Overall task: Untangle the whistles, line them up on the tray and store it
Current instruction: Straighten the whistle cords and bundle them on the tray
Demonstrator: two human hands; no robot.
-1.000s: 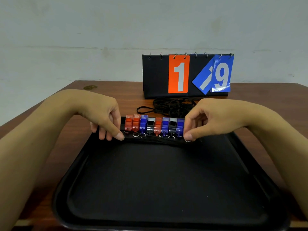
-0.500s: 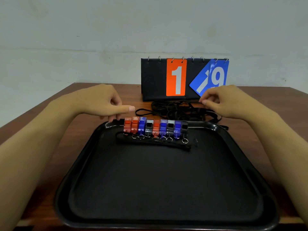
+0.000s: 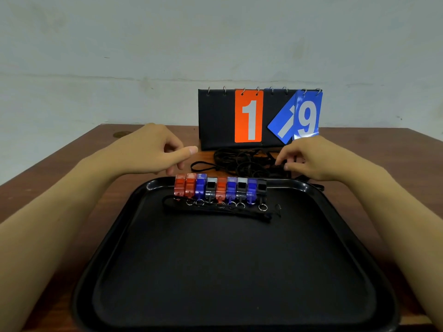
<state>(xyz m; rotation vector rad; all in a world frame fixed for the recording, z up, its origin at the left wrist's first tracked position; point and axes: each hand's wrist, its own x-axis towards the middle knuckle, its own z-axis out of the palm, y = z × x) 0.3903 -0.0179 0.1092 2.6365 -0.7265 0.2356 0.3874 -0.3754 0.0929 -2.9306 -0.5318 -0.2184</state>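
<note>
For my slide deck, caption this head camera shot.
Nine whistles lined up on tray; right hand reaches tangled cords.

Our hands have left the row of whistles [image 3: 220, 189]. A second ago both pinched its ends; now left hand [image 3: 153, 149] hangs above the table behind the tray's [image 3: 335, 212] far left corner, forefinger out. Right hand [image 3: 309, 159] has reached the tangled black cords [image 3: 242, 161], fingertips [image 3: 279, 161] touching them.

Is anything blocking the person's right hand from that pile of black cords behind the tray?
Nothing visible: the right hand already rests at the right edge of the tangled cords, beyond the tray. Whether it grips one is unclear.
</note>
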